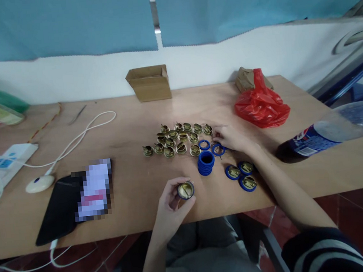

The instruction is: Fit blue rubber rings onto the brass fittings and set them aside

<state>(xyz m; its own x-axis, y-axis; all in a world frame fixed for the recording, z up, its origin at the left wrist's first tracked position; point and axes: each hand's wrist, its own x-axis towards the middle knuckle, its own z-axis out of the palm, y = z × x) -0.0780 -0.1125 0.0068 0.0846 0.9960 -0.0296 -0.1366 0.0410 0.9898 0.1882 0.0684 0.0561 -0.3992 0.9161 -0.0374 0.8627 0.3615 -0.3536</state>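
My left hand (171, 203) is closed around a round gold-coloured metal cup (186, 190) with a dark rim, tilted so its inside faces up. My right hand (229, 137) reaches to the far side of a loose blue ring (218, 150), its fingertips pinched together beside thin wire pieces. Whatever lies between those fingers is too small to make out. Another blue ring (204, 144) lies flat to the left, behind a stack of blue rings (206, 163). Several gold metal cups with clips (181, 147) stand in rows further left. Three cups set in blue rings (248, 183) lie near the front edge.
A phone (95, 189) overlaps a black tablet-like slab (60, 207), with a white cable and mouse-shaped device (39, 184) beside it. An open cardboard box (153, 87) stands by the wall. At right are a red plastic bag (262, 104) and a lying cola bottle (316, 136).
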